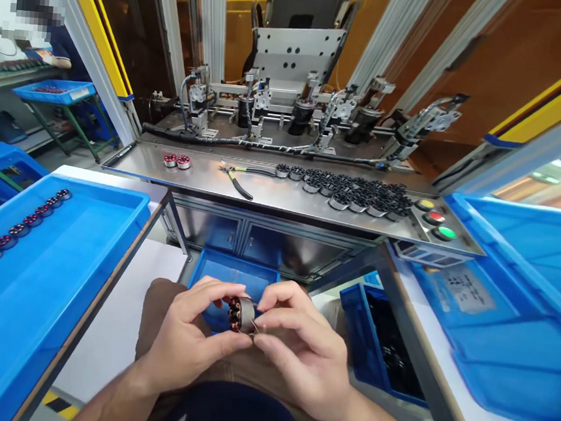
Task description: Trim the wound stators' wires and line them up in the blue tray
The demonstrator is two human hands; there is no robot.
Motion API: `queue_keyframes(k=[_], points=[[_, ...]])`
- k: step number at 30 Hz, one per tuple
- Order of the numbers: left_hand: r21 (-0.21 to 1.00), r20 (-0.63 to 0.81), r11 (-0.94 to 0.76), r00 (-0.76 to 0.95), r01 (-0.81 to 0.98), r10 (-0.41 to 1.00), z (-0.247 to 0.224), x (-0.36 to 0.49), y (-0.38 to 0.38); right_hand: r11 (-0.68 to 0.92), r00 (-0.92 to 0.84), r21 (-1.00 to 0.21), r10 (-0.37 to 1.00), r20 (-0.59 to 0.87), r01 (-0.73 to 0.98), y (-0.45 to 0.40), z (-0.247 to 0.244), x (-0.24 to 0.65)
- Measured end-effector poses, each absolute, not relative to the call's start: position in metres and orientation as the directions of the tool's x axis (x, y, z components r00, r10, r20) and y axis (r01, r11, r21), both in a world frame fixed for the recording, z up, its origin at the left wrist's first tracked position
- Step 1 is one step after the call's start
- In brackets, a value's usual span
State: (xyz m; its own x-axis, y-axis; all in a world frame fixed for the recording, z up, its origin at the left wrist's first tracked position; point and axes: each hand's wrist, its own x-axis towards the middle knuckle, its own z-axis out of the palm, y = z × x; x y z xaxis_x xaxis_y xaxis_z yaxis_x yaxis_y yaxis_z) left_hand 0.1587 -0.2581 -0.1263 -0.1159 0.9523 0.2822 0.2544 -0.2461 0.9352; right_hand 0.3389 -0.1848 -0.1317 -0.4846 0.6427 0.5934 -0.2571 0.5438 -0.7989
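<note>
Above my lap, my left hand (194, 327) grips a motor stator (246, 313), a metal ring with copper windings showing on its left face. Thumb and fingers of that hand close around its rim. On the ring's right side, my right hand (301, 343) pinches thin copper wire ends (256, 327) between thumb and fingertips. Part of the stator's far side is hidden by the fingers. Ahead on the metal ledge, a pair of cutting pliers (236, 182) lies with its handles spread. Two red wound stators (177, 161) rest to the left of the pliers.
Many black stators (355, 192) crowd the ledge near the push buttons (435, 218). Winding machine heads (301, 111) stand behind. A blue tray (88, 220) at left holds a row of stators; blue bins (485, 346) stand right. Another person (61, 47) works far left.
</note>
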Motion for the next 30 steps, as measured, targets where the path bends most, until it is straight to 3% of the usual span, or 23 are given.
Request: queue_keyframes(k=[3,8,10,13,16,19,21,23,27,30], points=[[0.950,0.272,-0.243,-0.140,0.195,0.952,-0.129,0.160,-0.258,0.458,-0.453,-0.846,0.715,0.532,-0.272,-0.187,-0.128,0.338],[0.972,0.147,-0.164,-0.108,-0.169,0.983,-0.134,0.166,-0.256,0.301,-0.396,-0.912,0.829,0.396,-0.280,-0.196,-0.127,0.334],[0.963,0.162,-0.180,-0.100,-0.201,0.982,-0.135,0.168,-0.256,0.250,-0.395,-0.922,0.847,0.357,-0.296,-0.199,-0.132,0.333],[0.962,0.253,-0.264,-0.138,-0.069,0.957,-0.133,0.170,-0.257,0.133,-0.428,-0.949,0.869,0.250,-0.286,-0.196,-0.145,0.337],[0.903,0.384,-0.347,-0.115,0.252,0.916,-0.127,0.166,-0.258,0.077,-0.453,-0.986,0.881,0.136,-0.146,-0.185,-0.152,0.351],[0.726,0.479,-0.410,0.022,0.552,0.877,-0.119,0.162,-0.258,0.339,-0.420,-0.941,0.853,0.311,-0.009,-0.173,-0.139,0.367],[0.623,0.502,-0.449,0.113,0.641,0.857,-0.116,0.160,-0.257,0.549,-0.531,-0.835,0.717,0.450,0.033,-0.170,-0.121,0.372],[0.570,0.510,-0.482,0.174,0.665,0.843,-0.114,0.160,-0.257,0.659,-0.688,-0.749,0.571,0.448,0.060,-0.170,-0.105,0.371],[0.587,0.489,-0.519,0.239,0.621,0.839,-0.112,0.157,-0.260,0.797,-0.799,-0.599,0.412,0.438,0.082,-0.168,-0.089,0.364],[0.673,0.439,-0.519,0.280,0.527,0.854,-0.109,0.153,-0.264,0.930,-0.853,-0.365,0.220,0.474,0.037,-0.154,-0.089,0.367]])
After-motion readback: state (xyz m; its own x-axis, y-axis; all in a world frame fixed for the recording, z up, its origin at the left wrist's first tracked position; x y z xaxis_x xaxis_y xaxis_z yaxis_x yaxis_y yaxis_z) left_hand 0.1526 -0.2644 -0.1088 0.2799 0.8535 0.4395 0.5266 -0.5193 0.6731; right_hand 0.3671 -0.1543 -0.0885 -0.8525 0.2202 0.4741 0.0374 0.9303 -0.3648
